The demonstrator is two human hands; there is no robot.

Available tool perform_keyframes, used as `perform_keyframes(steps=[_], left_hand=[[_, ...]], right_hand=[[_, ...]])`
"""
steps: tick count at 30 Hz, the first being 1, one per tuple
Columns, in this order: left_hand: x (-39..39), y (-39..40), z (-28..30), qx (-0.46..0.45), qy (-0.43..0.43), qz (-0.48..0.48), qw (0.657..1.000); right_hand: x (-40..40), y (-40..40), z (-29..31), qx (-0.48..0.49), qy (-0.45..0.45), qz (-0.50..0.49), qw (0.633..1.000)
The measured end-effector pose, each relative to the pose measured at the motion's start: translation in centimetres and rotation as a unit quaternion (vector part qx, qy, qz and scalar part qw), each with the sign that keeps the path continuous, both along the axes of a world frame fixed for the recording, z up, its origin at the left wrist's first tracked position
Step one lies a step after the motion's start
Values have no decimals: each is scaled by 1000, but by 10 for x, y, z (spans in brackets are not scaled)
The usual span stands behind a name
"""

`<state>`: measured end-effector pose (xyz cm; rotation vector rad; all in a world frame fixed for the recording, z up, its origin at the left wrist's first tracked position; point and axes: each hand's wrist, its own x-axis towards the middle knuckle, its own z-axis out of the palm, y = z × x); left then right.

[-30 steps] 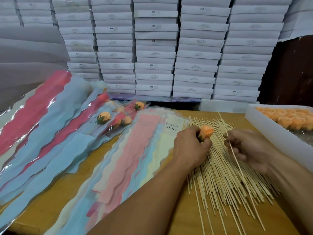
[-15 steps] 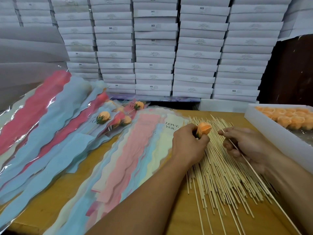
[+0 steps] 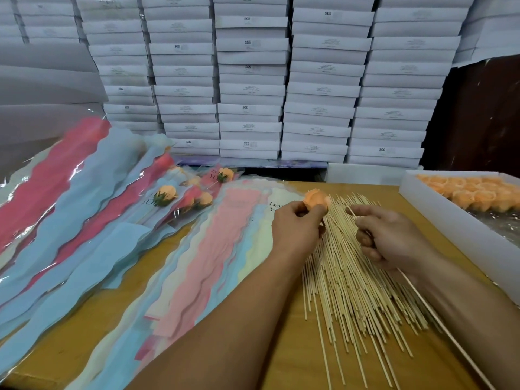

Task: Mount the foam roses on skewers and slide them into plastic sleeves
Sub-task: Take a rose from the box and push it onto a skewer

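Note:
My left hand (image 3: 298,229) pinches an orange foam rose (image 3: 316,199) above the far end of a spread pile of wooden skewers (image 3: 354,285). My right hand (image 3: 394,237) grips a single skewer (image 3: 439,322); its tip pokes out past my fingers towards the rose, a short gap apart, and its long end runs down to the lower right. Empty plastic sleeves (image 3: 213,263) in pink, blue and cream lie fanned to the left. Finished sleeved roses (image 3: 166,194) lie behind them.
A white box (image 3: 450,220) full of orange foam roses (image 3: 478,190) sits at the right table edge. Stacks of white cartons (image 3: 281,80) wall off the back. More long red and blue sleeves (image 3: 70,192) cover the left of the wooden table (image 3: 84,327).
My left hand lifted the rose and turned it upward. My right hand raised one skewer off the pile and swung its tip towards the rose.

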<state>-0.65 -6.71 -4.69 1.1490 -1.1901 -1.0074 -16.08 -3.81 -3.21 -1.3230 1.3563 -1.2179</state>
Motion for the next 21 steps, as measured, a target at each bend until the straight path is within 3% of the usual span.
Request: perform_keyframes(steps=[5, 10, 14, 21], left_hand=[[3, -2, 7, 72, 186, -35, 979], [10, -3, 11, 108, 279, -56, 953], [12, -6, 12, 124, 330, -60, 934], [12, -7, 11, 115, 347, -75, 928]], right_hand=[[8, 7, -1, -47, 22, 17, 998], [19, 14, -3, -77, 57, 58, 994], [22, 15, -4, -80, 72, 108, 988], [23, 17, -3, -79, 69, 160, 982]])
